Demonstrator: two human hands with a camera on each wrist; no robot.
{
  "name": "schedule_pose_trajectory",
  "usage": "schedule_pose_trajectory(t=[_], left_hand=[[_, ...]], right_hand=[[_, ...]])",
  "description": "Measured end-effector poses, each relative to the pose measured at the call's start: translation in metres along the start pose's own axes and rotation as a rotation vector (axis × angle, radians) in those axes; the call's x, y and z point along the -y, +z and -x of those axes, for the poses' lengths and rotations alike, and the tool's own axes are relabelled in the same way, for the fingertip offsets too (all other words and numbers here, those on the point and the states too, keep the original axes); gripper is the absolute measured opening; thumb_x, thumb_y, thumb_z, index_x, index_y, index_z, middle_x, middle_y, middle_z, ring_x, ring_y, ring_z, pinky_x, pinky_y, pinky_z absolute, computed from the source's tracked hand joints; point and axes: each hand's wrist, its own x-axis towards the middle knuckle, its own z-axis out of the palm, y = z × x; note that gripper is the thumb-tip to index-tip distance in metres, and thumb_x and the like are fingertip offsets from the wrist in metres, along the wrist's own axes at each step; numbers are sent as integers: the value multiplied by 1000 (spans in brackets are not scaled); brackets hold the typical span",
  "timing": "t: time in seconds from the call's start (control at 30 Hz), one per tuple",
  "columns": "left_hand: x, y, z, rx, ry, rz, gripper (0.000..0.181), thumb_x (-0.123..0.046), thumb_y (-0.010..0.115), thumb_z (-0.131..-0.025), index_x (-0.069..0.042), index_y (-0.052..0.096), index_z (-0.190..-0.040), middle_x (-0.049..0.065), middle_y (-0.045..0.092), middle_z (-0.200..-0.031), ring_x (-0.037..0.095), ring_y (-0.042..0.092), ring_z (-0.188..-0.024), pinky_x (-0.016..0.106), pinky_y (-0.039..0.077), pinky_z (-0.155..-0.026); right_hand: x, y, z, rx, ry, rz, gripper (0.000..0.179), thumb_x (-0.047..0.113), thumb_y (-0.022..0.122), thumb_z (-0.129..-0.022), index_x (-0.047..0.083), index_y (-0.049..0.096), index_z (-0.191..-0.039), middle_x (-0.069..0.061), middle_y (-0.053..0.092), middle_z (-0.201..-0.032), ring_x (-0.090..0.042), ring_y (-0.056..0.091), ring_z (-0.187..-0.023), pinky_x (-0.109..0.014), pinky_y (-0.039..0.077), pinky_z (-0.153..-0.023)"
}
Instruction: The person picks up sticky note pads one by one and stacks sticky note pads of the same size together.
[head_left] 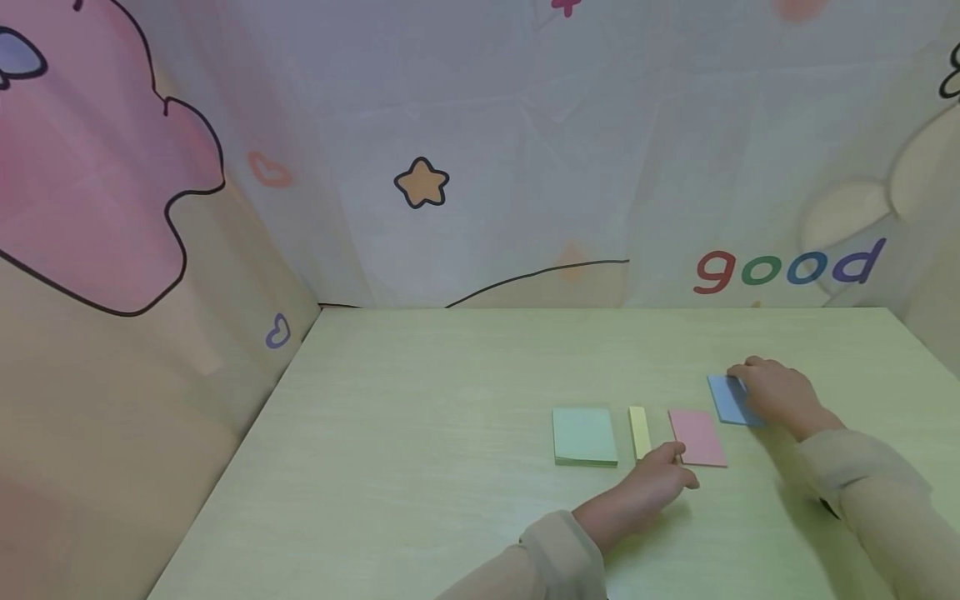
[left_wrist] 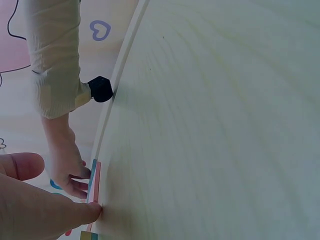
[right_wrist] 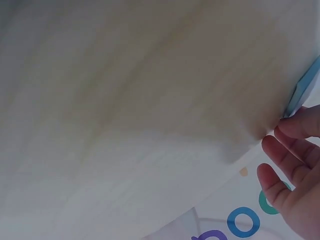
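Observation:
Four-sided pads of sticky notes lie in a row on the table. My right hand [head_left: 783,396] is at the right side of the blue sticky note pad [head_left: 726,402], gripping its edge. In the right wrist view, the thumb meets a corner of the blue pad [right_wrist: 301,90], while other fingers sit loosely bent below. My left hand [head_left: 648,487] reaches to the near left edge of the pink sticky note pad [head_left: 699,437]. One fingertip [left_wrist: 95,211] touches that pad in the left wrist view, and the thumb stands apart. Part of a narrow yellow pad [head_left: 639,429] is hidden by this hand.
A thicker green sticky note pad [head_left: 585,435] lies left of the yellow one. The pale table [head_left: 390,467] meets a printed cloth backdrop [head_left: 510,192] at its far edge. Another cloth side [head_left: 202,358] borders the table on the left.

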Motion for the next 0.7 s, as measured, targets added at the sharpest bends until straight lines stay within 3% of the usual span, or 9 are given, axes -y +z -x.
schedule_pose_trajectory(t=[0.23, 0.7], left_hand=[[-1, 0, 1, 1, 1, -1, 48, 1, 53, -76, -5, 47, -123, 8, 48, -128, 25, 39, -123, 42, 33, -100], [-1, 2, 1, -9, -11, -4, 48, 1, 53, -76, -6, 48, -123, 7, 48, -128, 23, 40, -123, 42, 32, -100]], right_hand=[[1, -2, 5, -10, -2, 0, 29, 0, 58, -74, -5, 59, -102, -23, 57, -93, -35, 56, -78, -49, 47, -65], [-5, -7, 10, 61, -20, 13, 23, -2, 60, -71, -6, 59, -93, -14, 55, -78, -22, 51, -65, -41, 46, -59]])
